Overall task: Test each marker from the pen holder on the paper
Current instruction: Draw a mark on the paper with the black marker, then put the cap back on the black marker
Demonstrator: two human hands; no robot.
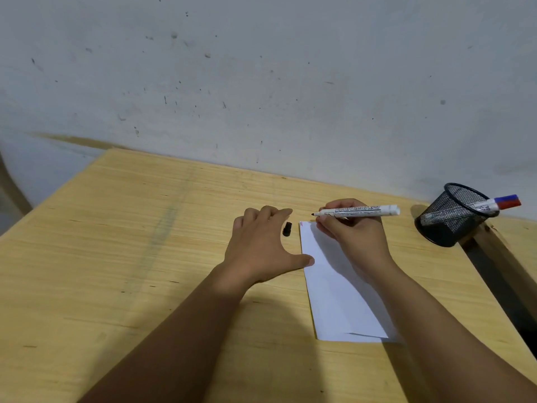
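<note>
My right hand (353,237) grips an uncapped white board marker (360,211), its black tip pointing left just beyond the far edge of the white paper (334,292). The paper bears a small red mark at its far left corner. My left hand (261,245) rests flat on the table with fingers spread, its thumb touching the paper's left edge. The marker's black cap (287,229) lies on the table between my left fingers and the paper. A black mesh pen holder (453,216) stands at the right, holding a blue-capped and a red-capped marker (499,202).
The wooden table (130,242) stands against a stained grey wall (261,82). Its right edge runs beside the pen holder, with a dark gap (499,286) beyond it. Part of a chair shows at the far left edge.
</note>
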